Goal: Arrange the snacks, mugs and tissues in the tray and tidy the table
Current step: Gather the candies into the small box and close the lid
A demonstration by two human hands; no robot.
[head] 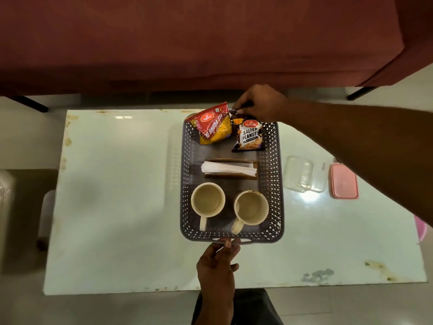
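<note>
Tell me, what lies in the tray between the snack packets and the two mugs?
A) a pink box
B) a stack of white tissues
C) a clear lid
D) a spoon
B: the white tissues lie across the middle of the tray, with the snack packets beyond them and the mugs nearer.

A maroon sofa [187, 43] stands beyond the glossy, stained tabletop [117, 207], which reflects lamplight. The floor [328, 306] seems pale tile.
</note>
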